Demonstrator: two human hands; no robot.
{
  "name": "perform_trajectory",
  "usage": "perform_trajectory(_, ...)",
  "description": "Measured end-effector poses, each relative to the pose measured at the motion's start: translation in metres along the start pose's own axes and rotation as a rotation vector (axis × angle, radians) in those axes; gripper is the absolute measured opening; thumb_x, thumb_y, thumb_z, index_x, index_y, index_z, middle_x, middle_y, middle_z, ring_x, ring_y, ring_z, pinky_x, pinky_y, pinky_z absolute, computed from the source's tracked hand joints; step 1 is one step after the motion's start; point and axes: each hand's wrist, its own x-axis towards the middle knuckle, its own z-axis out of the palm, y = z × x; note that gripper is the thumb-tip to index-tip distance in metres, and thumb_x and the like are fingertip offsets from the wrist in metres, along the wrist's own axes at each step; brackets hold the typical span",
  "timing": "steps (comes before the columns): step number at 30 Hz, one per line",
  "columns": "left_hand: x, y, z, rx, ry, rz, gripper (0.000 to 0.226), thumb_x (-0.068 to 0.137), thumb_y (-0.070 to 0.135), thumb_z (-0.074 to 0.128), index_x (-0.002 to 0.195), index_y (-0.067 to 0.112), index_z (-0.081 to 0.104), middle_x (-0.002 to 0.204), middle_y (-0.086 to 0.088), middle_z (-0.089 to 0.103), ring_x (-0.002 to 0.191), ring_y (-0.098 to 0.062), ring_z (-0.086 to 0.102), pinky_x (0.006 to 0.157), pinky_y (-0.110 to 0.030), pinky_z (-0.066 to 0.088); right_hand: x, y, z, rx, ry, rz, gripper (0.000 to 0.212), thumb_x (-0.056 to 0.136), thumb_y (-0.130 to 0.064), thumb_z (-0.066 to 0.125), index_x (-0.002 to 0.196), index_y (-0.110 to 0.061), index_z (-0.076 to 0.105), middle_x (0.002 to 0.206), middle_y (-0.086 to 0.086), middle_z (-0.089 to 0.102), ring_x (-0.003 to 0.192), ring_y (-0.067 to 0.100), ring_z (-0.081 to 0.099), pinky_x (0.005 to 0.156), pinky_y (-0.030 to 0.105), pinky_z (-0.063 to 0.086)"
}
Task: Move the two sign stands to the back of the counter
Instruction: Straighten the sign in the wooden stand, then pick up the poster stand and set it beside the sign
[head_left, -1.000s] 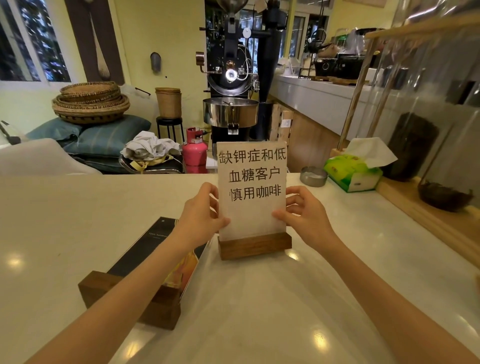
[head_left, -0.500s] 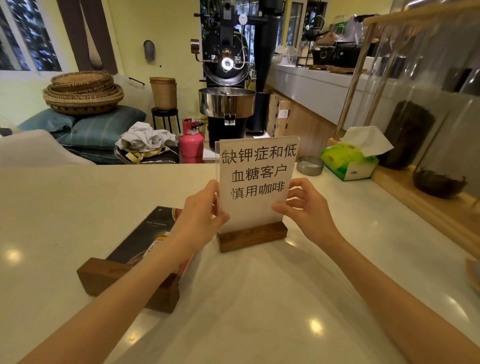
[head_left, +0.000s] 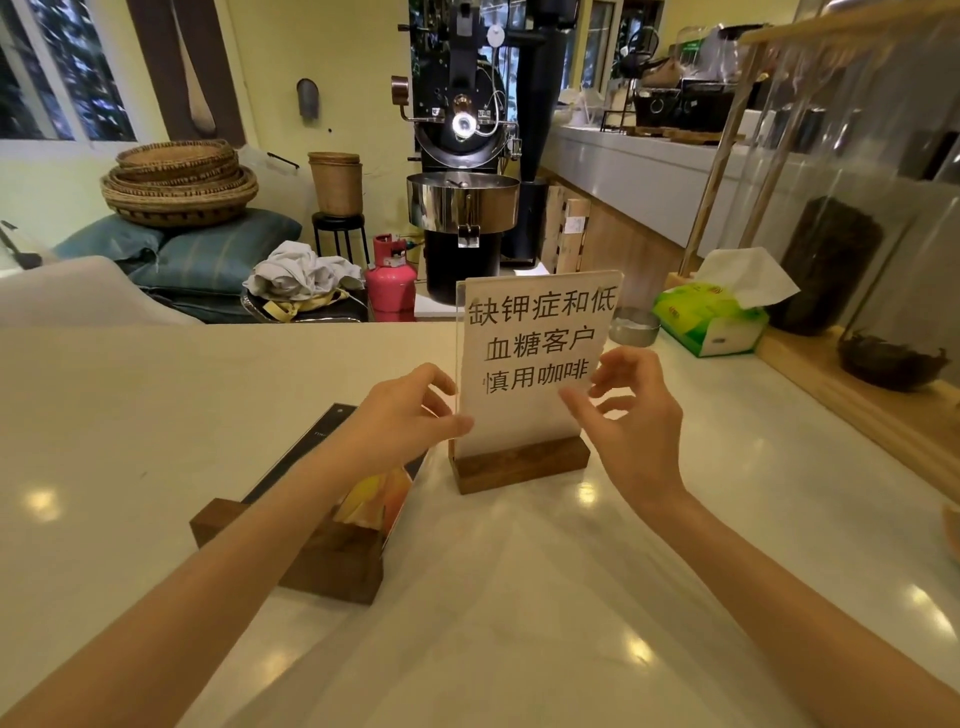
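Wood-based upright sign stand (head_left: 530, 384) sits mid-counter (head_left: 156, 415); our left hand (head_left: 405, 415) pinches its left edge, our right hand (head_left: 628, 415) hovers at the right edge — fingers spread, contact unclear; second sign stand (head_left: 317, 519) lies flat just left, under our forearm.

Pale yellow walls (head_left: 270, 62) enclosed the room, with windows (head_left: 57, 67) at ten o'clock. A black coffee roaster (head_left: 462, 156) stood at twelve, woven baskets (head_left: 179, 182) on blue cushions (head_left: 208, 254) at eleven, a long white side counter (head_left: 639, 176) at one.
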Motion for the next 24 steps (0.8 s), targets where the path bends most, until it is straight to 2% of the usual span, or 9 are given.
perform_trajectory(4, -0.006, -0.017, -0.03, 0.01, -0.093, -0.088, 0.031, 0.083, 0.028, 0.06, 0.111, 0.018, 0.054, 0.108, -0.004, 0.063, 0.093, -0.021, 0.063, 0.08, -0.032, 0.055, -0.018, -0.025, 0.025, -0.023, -0.199, 0.015, 0.018, 0.079, -0.014, 0.066, 0.089, -0.018, 0.051, 0.086, -0.007, 0.057, 0.072, 0.006, 0.057, 0.062, 0.008, 0.05)
perform_trajectory(6, -0.008, -0.028, -0.047, 0.003, -0.117, -0.154, 0.025, 0.084, 0.027, 0.058, 0.108, 0.017, 0.058, 0.108, -0.01, 0.066, 0.094, -0.023, 0.065, 0.083, -0.034, 0.055, -0.029, -0.035, 0.04, 0.018, -0.275, 0.073, 0.011, 0.082, -0.016, 0.062, 0.083, -0.021, 0.053, 0.081, -0.004, 0.061, 0.069, 0.01, 0.06, 0.059, 0.015, 0.053)
perform_trajectory(9, -0.011, -0.05, -0.068, 0.022, -0.073, -0.249, 0.029, 0.085, 0.027, 0.058, 0.11, 0.014, 0.06, 0.112, -0.01, 0.063, 0.102, -0.024, 0.059, 0.081, -0.032, 0.049, -0.043, -0.048, 0.063, 0.076, -0.417, 0.22, 0.007, 0.084, -0.016, 0.06, 0.079, -0.02, 0.058, 0.072, 0.007, 0.066, 0.057, 0.015, 0.061, 0.051, 0.02, 0.052)
perform_trajectory(13, -0.016, -0.083, -0.082, 0.006, 0.002, -0.354, 0.036, 0.084, 0.024, 0.06, 0.117, 0.009, 0.058, 0.123, -0.013, 0.057, 0.101, -0.022, 0.051, 0.085, -0.036, 0.044, -0.054, -0.054, 0.086, 0.04, -0.584, 0.432, 0.007, 0.085, -0.018, 0.059, 0.082, -0.013, 0.061, 0.066, 0.011, 0.066, 0.051, 0.02, 0.063, 0.054, 0.034, 0.055)
perform_trajectory(16, -0.017, -0.097, -0.087, -0.04, -0.013, -0.417, 0.04, 0.083, 0.021, 0.061, 0.12, 0.005, 0.055, 0.121, -0.014, 0.058, 0.099, -0.022, 0.053, 0.083, -0.034, 0.046, -0.056, -0.054, 0.094, 0.11, -0.614, 0.616, 0.023, 0.081, -0.016, 0.065, 0.1, -0.007, 0.056, 0.066, 0.014, 0.067, 0.053, 0.024, 0.065, 0.057, 0.037, 0.059)
perform_trajectory(21, -0.017, -0.107, -0.091, -0.122, -0.086, -0.468, 0.041, 0.082, 0.02, 0.062, 0.119, 0.003, 0.055, 0.108, -0.012, 0.062, 0.096, -0.026, 0.06, 0.078, -0.032, 0.052, -0.057, -0.058, 0.1, 0.165, -0.639, 0.782, 0.037, 0.079, -0.014, 0.067, 0.109, 0.003, 0.056, 0.079, 0.022, 0.071, 0.06, 0.025, 0.07, 0.059, 0.038, 0.061)
perform_trajectory(24, -0.017, -0.113, -0.093, -0.164, -0.12, -0.495, 0.042, 0.08, 0.019, 0.064, 0.119, 0.003, 0.057, 0.113, -0.015, 0.064, 0.099, -0.03, 0.063, 0.081, -0.036, 0.055, -0.058, -0.062, 0.1, 0.238, -0.622, 0.866, 0.048, 0.076, -0.007, 0.069, 0.119, 0.0, 0.048, 0.082, 0.02, 0.069, 0.062, 0.024, 0.069, 0.056, 0.033, 0.061)
